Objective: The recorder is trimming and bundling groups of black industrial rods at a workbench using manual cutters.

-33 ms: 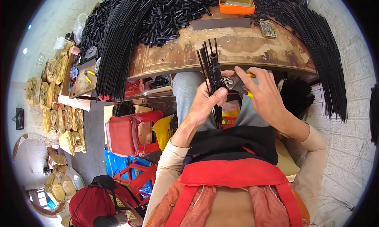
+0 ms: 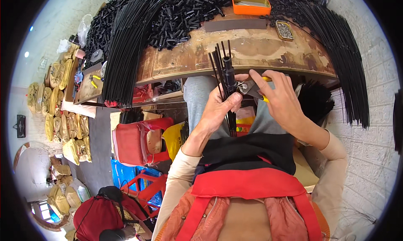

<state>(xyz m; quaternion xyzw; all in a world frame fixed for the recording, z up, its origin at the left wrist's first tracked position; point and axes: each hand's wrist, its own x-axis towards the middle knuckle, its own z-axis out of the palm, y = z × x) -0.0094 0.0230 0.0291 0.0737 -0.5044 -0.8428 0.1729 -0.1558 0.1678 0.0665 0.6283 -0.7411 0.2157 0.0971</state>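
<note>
My left hand (image 2: 216, 111) is closed around a bunch of thin black rods (image 2: 217, 60). Among them stands a stepped black plastic tube (image 2: 229, 75), upright, with a rod poking out of its top. In my right hand (image 2: 282, 99) is a pair of pliers with yellow on the handles (image 2: 265, 99), mostly covered by my fingers. The pliers' head points left, close beside the tube. Small whitish pin-like pieces (image 2: 241, 86) show between the pliers and my left fingers; I cannot tell exactly what they are. Both hands are above my lap, just below the table edge.
The worn wooden table (image 2: 184, 62) carries a heap of black tubes (image 2: 176, 25), an orange tin (image 2: 252, 7), a small tin of metal bits (image 2: 285, 31) and a dark strip (image 2: 235, 25). Long black rods (image 2: 126, 56) hang over the edge. A red chair (image 2: 138, 142) stands at left.
</note>
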